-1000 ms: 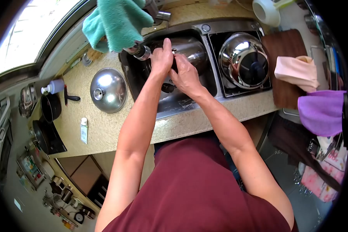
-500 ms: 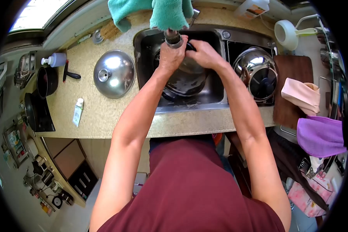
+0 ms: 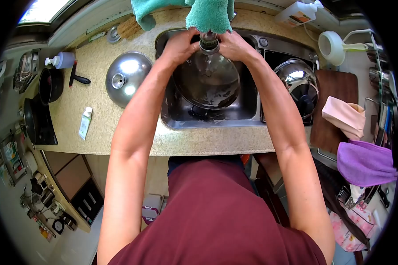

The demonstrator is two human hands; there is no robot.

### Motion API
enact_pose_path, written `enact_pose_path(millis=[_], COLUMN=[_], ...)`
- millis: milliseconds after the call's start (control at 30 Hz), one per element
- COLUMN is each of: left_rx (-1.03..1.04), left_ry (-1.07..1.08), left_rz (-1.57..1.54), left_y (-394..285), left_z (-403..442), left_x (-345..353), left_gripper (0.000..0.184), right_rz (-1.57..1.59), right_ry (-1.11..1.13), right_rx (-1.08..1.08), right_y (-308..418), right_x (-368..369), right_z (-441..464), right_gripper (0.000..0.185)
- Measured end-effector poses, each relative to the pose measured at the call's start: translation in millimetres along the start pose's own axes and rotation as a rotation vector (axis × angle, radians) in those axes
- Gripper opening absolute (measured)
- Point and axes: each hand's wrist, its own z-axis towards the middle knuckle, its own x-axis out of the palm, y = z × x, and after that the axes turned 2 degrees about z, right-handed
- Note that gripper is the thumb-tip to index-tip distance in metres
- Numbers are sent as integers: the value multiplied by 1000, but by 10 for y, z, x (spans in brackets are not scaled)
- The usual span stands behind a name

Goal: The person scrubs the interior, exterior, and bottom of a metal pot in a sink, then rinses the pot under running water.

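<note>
In the sink (image 3: 225,121), a dark round pan (image 3: 208,84) is tilted, its wet inside facing me with patches of water or suds on it. My left hand (image 3: 180,46) grips the pan's far rim on the left, fingers curled. On the far right side my right hand (image 3: 234,45) holds it too; its fingertips are partly hidden by the faucet and the cloth. The faucet (image 3: 208,43) points down between both hands over the pan, and a green cloth (image 3: 208,15) is draped over it.
A domed metal lid (image 3: 128,79) lies left of the sink, near a tube (image 3: 85,123). A shiny metal pot or lid (image 3: 296,84) sits in the right basin, beside a wooden board (image 3: 334,101). A pump bottle (image 3: 62,60) and dark pots stand far left.
My hands have moved apart, from close together near the faucet to opposite sides of the pan. The pan now tilts more toward me. The view has shifted slightly.
</note>
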Motion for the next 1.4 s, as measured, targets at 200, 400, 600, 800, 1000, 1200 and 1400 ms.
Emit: enact_pose_path(millis=[200, 400, 600, 800, 1000, 1200, 1400], left_rx=[-8, -302, -742, -838, -801, -815, -661], left_ry=[-34, -151, -383, -375, -394, -485, -585], left_rz=[130, 70, -173, -275, -164, -235, -182], left_y=[43, -21, -340, -566, -630, -686, -548], left_z=[72, -289, -951, -1387, -1428, -1352, -1380], left_x=[-92, 46, 135, 488, 531, 604, 705], left_gripper=[49, 49, 34, 25, 29, 39, 29], right_rz=[-11, 242, 419, 201, -12, -220, -118], right_ry=[-109, -174, 149, -54, -189, -370, -274], right_rx=[-116, -142, 159, 225, -1, 31, 138], right_y=[-100, -22, 114, -565, -555, -478, -378], right_x=[41, 449, 822, 1278, 943, 419, 475], right_z=[197, 87, 120, 394, 324, 285, 302], right_gripper=[46, 42, 30, 39, 50, 27, 31])
